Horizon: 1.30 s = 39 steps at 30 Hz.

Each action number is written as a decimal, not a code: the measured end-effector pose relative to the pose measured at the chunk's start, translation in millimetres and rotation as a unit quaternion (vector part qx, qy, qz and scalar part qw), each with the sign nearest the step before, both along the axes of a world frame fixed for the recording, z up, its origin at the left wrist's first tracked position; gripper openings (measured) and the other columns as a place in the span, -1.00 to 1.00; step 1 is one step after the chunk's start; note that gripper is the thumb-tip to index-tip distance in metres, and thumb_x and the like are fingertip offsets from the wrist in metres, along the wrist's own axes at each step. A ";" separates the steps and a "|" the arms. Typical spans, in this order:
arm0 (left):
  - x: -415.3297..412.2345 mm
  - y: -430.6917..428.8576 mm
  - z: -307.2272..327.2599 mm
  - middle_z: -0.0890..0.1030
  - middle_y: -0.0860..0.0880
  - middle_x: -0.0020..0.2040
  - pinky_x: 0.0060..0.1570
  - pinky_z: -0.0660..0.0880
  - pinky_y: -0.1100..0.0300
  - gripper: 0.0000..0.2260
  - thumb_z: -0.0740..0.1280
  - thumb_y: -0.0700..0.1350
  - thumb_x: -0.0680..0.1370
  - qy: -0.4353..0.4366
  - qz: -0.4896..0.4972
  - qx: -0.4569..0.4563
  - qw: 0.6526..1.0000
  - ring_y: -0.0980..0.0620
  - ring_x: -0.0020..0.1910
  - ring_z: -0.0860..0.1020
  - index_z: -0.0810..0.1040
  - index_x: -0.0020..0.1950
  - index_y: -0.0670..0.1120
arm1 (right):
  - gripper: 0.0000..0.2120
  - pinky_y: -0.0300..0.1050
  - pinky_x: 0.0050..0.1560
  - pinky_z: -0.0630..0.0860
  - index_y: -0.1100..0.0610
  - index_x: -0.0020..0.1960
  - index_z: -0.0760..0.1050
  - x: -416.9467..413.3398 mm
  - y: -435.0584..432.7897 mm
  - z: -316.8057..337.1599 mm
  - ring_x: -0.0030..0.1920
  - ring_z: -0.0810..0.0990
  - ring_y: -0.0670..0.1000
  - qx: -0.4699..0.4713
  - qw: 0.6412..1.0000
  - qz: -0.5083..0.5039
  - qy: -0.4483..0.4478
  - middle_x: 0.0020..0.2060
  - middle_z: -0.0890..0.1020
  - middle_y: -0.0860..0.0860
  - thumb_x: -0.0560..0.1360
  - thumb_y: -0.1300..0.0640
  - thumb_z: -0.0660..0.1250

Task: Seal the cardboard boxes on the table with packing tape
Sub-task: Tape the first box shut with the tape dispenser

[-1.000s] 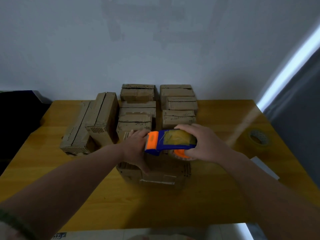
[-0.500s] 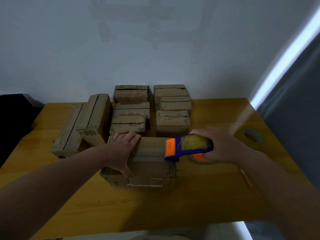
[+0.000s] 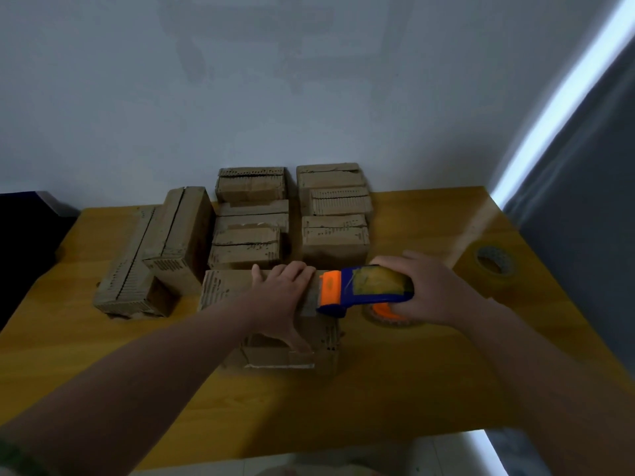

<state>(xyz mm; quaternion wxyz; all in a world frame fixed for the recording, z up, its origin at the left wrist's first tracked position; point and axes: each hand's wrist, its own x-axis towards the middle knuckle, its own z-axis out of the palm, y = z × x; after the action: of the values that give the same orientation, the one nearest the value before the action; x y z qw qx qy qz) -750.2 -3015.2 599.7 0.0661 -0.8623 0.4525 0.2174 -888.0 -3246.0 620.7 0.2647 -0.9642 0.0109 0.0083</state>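
Over the last second the tape dispenser [image 3: 371,290] has travelled from the left-middle of the front box [image 3: 223,290] to that box's right end. In the last half second it has barely shifted, while the left hand [image 3: 285,297] has slid rightward along the box top until it lies just beside the dispenser's orange head.

The dispenser lies with its long axis left to right. The orange head points left and sits at the box's right top edge, and the blue body and roll overhang past that edge. The box itself lies lengthwise left to right on the yellow table [image 3: 378,389].

The left hand rests flat on the box top with straight fingers pointing away and the thumb down the front face. The right hand [image 3: 436,290], right of the box, wraps curled fingers around the dispenser.

Behind the box stand stacked boxes [image 3: 333,235]. Well to its right lies a spare tape roll [image 3: 494,267].
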 end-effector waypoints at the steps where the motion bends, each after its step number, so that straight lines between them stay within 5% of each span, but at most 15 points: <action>1: -0.2 -0.7 0.2 -0.11 0.02 0.56 0.41 -0.15 -0.37 0.17 0.48 0.35 0.24 -0.001 0.000 0.004 1.000 -0.12 0.53 -0.06 -0.21 0.57 0.04 | -0.45 -0.15 -0.15 0.52 -0.17 0.30 0.41 -1.1 -2.0 0.6 -0.10 0.52 -0.12 0.011 1.000 0.005 0.005 -0.04 0.51 -0.08 0.35 0.03 0.49; 6: -1.2 -1.5 0.4 -0.11 0.03 0.56 0.41 -0.16 -0.36 0.17 0.47 0.35 0.24 -0.006 0.004 0.016 1.000 -0.12 0.53 -0.06 -0.22 0.56 0.04 | -0.41 -0.30 -0.22 0.44 -0.16 0.32 0.39 -7.7 -19.1 8.2 -0.15 0.53 -0.18 0.040 0.998 0.021 0.031 -0.04 0.54 -0.10 0.33 0.11 0.45; 18: -2.2 -5.9 3.3 -0.11 0.01 0.55 0.41 -0.17 -0.35 0.18 0.48 0.35 0.24 -0.009 0.002 0.027 1.000 -0.11 0.52 -0.06 -0.23 0.56 0.02 | -0.35 -0.19 -0.15 0.48 -0.29 0.32 0.31 -33.1 -62.2 -6.2 -0.11 0.50 -0.16 -0.004 0.997 0.005 0.079 -0.01 0.49 -0.12 0.32 0.07 0.45; 22: -3.6 -8.2 5.4 -0.13 0.01 0.55 0.41 -0.19 -0.34 0.18 0.48 0.33 0.24 -0.003 0.008 0.038 0.999 -0.11 0.53 -0.08 -0.24 0.56 0.02 | -0.38 -0.22 -0.21 0.37 -0.22 0.40 0.27 -22.3 -44.5 -10.5 -0.11 0.46 -0.12 -0.078 0.994 0.012 0.082 -0.03 0.46 -0.09 0.40 -0.02 0.41; 27: -6.7 -11.3 9.2 -0.15 0.00 0.55 0.43 -0.17 -0.34 0.17 0.49 0.30 0.27 -0.001 0.014 0.053 0.999 -0.11 0.53 -0.11 -0.26 0.55 0.01 | -0.60 -0.19 -0.28 0.37 -0.24 0.24 0.34 -1.1 -15.8 5.4 -0.16 0.44 -0.10 -0.145 0.985 0.038 0.085 -0.15 0.40 -0.14 0.44 -0.14 0.34; 33: -16.4 -12.3 -1.2 -0.22 0.00 0.56 0.44 -0.20 -0.31 0.19 0.45 0.34 0.28 -0.021 0.025 0.042 0.999 -0.09 0.53 -0.23 -0.33 0.54 -0.02 | -0.60 -0.17 -0.34 0.33 -0.13 0.32 0.41 23.5 13.0 33.5 -0.10 0.42 -0.02 -0.231 0.969 0.052 0.074 -0.10 0.43 -0.05 0.49 -0.03 0.32; 36: -24.5 -9.0 -12.1 -0.36 0.01 0.53 0.43 -0.27 -0.27 0.16 0.30 0.46 0.30 -0.028 0.026 0.019 0.999 -0.08 0.51 -0.33 -0.41 0.51 -0.04 | -0.53 -0.15 -0.25 0.37 -0.12 0.40 0.35 30.1 20.7 38.6 -0.05 0.41 -0.01 -0.241 0.965 0.041 0.095 0.00 0.46 -0.01 0.50 0.03 0.31; 39: -30.6 6.0 -18.3 -0.50 0.00 0.44 0.43 -0.33 -0.19 0.15 -0.20 0.66 0.13 -0.046 0.029 -0.003 0.999 -0.03 0.50 -0.37 -0.49 0.44 -0.04 | -0.59 -0.14 -0.25 0.38 -0.09 0.32 0.41 31.3 25.1 41.2 -0.04 0.44 0.00 -0.247 0.962 0.028 0.109 -0.05 0.43 -0.03 0.48 0.05 0.33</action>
<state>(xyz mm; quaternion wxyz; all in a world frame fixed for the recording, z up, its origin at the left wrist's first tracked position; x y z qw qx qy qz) -780.7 -3009.1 581.4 0.0777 -0.8845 0.4244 0.1776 -856.7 -3220.9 661.9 0.0152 -0.9929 0.0145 0.1175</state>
